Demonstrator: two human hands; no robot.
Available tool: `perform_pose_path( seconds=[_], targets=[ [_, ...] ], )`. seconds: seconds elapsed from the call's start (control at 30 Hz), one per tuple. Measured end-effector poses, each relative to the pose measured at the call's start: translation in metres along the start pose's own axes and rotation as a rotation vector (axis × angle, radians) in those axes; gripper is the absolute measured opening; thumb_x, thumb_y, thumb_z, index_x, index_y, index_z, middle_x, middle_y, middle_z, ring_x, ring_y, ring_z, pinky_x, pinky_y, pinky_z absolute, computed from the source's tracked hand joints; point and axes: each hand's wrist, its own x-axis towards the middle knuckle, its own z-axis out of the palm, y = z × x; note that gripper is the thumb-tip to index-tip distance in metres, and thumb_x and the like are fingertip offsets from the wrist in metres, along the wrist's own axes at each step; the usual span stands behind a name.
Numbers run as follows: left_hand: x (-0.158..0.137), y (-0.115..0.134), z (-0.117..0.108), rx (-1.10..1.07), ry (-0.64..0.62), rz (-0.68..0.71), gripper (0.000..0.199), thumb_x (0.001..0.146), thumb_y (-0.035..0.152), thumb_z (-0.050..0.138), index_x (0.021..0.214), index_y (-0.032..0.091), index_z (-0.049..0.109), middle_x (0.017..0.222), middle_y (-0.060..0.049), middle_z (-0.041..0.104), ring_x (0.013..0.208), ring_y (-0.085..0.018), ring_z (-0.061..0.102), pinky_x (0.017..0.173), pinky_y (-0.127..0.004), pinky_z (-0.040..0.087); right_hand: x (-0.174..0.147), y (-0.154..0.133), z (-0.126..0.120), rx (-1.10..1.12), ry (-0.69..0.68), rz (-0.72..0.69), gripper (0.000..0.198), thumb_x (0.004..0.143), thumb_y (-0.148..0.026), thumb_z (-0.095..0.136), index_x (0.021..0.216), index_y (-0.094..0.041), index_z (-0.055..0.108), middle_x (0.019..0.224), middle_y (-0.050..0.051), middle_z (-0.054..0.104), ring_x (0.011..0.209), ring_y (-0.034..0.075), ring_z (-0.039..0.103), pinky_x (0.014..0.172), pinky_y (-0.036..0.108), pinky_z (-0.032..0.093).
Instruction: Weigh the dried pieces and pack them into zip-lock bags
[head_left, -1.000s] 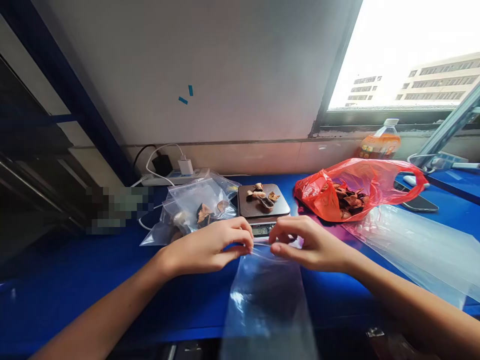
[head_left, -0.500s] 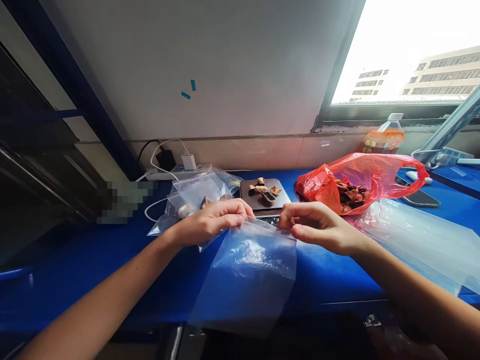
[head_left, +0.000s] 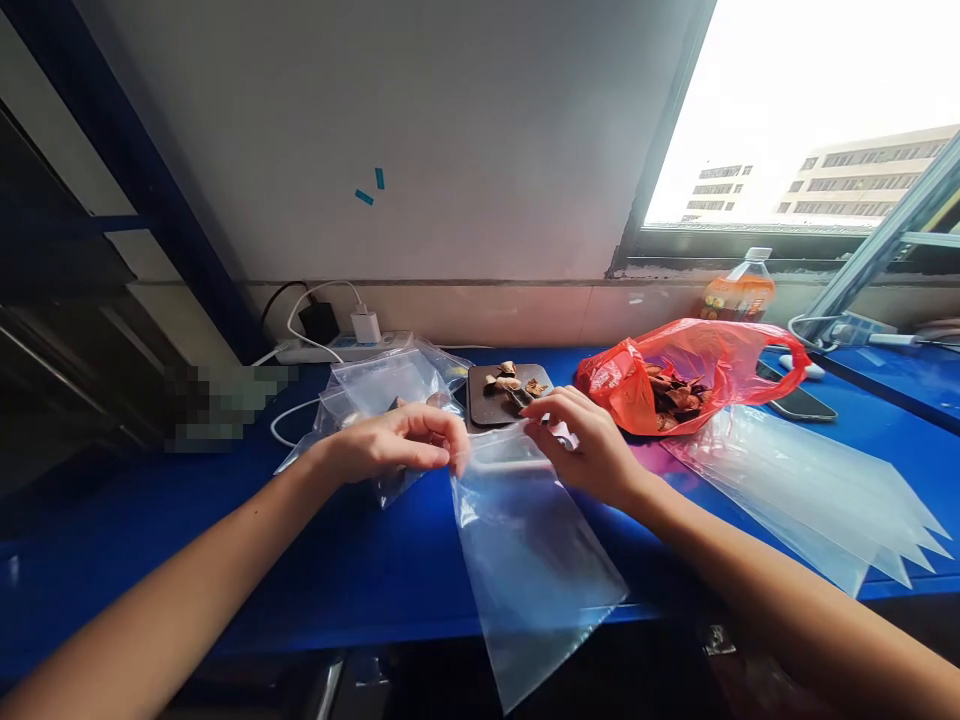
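A clear plastic zip bag (head_left: 532, 560) hangs in front of me over the table's front edge, with its mouth end up and nothing visible inside. My left hand (head_left: 397, 440) has its fingers curled, the slightly blurred tips pinching the bag's upper left corner. At the upper right edge, my right hand (head_left: 589, 440) grips the same bag between thumb and fingers. Just behind the hands lies a small flat scale (head_left: 491, 405) bearing several dried brown and pale pieces (head_left: 517, 390). My right hand partly covers its front.
Clear bags (head_left: 397, 375) with dried pieces lie at left, near a power strip (head_left: 315, 350) with chargers. To the right are a red plastic bag (head_left: 615, 390) of dried reddish-brown slices (head_left: 679, 400), a stack of clear bags (head_left: 810, 490), a phone (head_left: 802, 403) and a bottle (head_left: 739, 290).
The zip bag has swung its lower end rightward and is turned differently. My right hand has moved left over the scale's front, and the left fingers have shifted down. The view has turned slightly.
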Motion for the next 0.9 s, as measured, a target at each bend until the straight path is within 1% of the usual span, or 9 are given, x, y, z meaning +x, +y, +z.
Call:
perform_pose_path(
  seconds=[0.1, 0.2, 0.27, 0.37, 0.5, 0.63, 0.7, 0.8, 0.9],
  targets=[
    [0.001, 0.004, 0.003, 0.048, -0.045, -0.055, 0.019, 0.073, 0.035, 0.067, 0.077, 0.016, 0.063, 0.071, -0.002, 0.062, 0.071, -0.015, 0.055, 0.070, -0.025, 0.045, 0.002, 0.010, 0.009, -0.178, 0.087, -0.161, 0.018, 0.089, -0.023, 0.053, 0.105, -0.019, 0.059, 0.099, 0.008, 0.058, 0.088, 0.017, 0.056, 0.074, 0.032, 0.052],
    [0.001, 0.009, 0.011, 0.036, -0.144, -0.073, 0.016, 0.076, 0.031, 0.066, 0.080, 0.016, 0.063, 0.073, -0.002, 0.063, 0.071, -0.015, 0.057, 0.069, -0.024, 0.045, 0.004, 0.020, 0.011, -0.385, 0.054, -0.139, 0.027, 0.086, -0.021, 0.057, 0.113, -0.020, 0.061, 0.105, 0.011, 0.056, 0.094, 0.021, 0.053, 0.079, 0.039, 0.052],
    [0.000, 0.010, 0.017, 0.032, -0.206, -0.062, 0.013, 0.080, 0.029, 0.063, 0.082, 0.015, 0.064, 0.077, -0.003, 0.065, 0.073, -0.016, 0.059, 0.070, -0.024, 0.046, 0.004, 0.025, 0.011, -0.505, 0.004, -0.105, 0.024, 0.084, -0.020, 0.061, 0.107, -0.019, 0.065, 0.108, 0.012, 0.056, 0.098, 0.023, 0.051, 0.083, 0.042, 0.051],
    [-0.002, 0.011, 0.022, 0.039, -0.250, -0.041, 0.012, 0.084, 0.026, 0.060, 0.085, 0.015, 0.063, 0.081, -0.004, 0.065, 0.076, -0.016, 0.059, 0.073, -0.025, 0.047, 0.005, 0.029, 0.012, -0.562, -0.042, -0.113, 0.010, 0.085, -0.018, 0.059, 0.090, -0.017, 0.068, 0.105, 0.011, 0.060, 0.101, 0.024, 0.049, 0.087, 0.042, 0.050],
    [-0.002, 0.016, 0.023, 0.098, -0.226, -0.044, 0.010, 0.086, 0.023, 0.057, 0.086, 0.015, 0.062, 0.084, -0.004, 0.065, 0.079, -0.016, 0.059, 0.075, -0.025, 0.047, 0.008, 0.021, 0.008, -0.434, 0.039, -0.157, 0.013, 0.088, -0.017, 0.055, 0.083, -0.017, 0.067, 0.092, 0.009, 0.065, 0.093, 0.021, 0.052, 0.083, 0.038, 0.048],
    [-0.004, 0.022, 0.019, 0.223, -0.086, -0.076, 0.010, 0.087, 0.022, 0.054, 0.088, 0.016, 0.063, 0.089, -0.002, 0.065, 0.085, -0.015, 0.059, 0.079, -0.024, 0.046, 0.008, -0.002, -0.008, -0.109, 0.063, -0.036, 0.015, 0.090, -0.023, 0.054, 0.085, -0.016, 0.066, 0.080, 0.005, 0.064, 0.074, 0.015, 0.056, 0.067, 0.029, 0.047],
    [-0.005, 0.023, 0.017, 0.246, -0.068, -0.073, 0.011, 0.088, 0.022, 0.054, 0.088, 0.017, 0.063, 0.089, -0.002, 0.065, 0.086, -0.015, 0.059, 0.079, -0.023, 0.046, 0.007, -0.015, -0.016, 0.002, -0.020, 0.027, 0.019, 0.091, -0.027, 0.053, 0.086, -0.015, 0.066, 0.076, 0.004, 0.064, 0.069, 0.014, 0.057, 0.063, 0.027, 0.045],
    [-0.005, 0.023, 0.016, 0.259, -0.062, -0.081, 0.011, 0.088, 0.022, 0.053, 0.087, 0.016, 0.063, 0.086, -0.002, 0.063, 0.083, -0.014, 0.058, 0.077, -0.022, 0.046, 0.004, -0.028, -0.020, 0.119, -0.218, 0.057, 0.023, 0.093, -0.028, 0.052, 0.086, -0.015, 0.068, 0.076, 0.004, 0.067, 0.070, 0.013, 0.060, 0.065, 0.025, 0.045],
    [-0.005, 0.022, 0.017, 0.277, -0.053, -0.108, 0.011, 0.088, 0.021, 0.052, 0.088, 0.016, 0.061, 0.083, -0.001, 0.062, 0.080, -0.013, 0.056, 0.073, -0.021, 0.045, 0.002, -0.028, -0.020, 0.115, -0.355, 0.031, 0.026, 0.095, -0.030, 0.049, 0.091, -0.016, 0.070, 0.077, 0.004, 0.067, 0.070, 0.012, 0.059, 0.064, 0.023, 0.044]
  ],
)
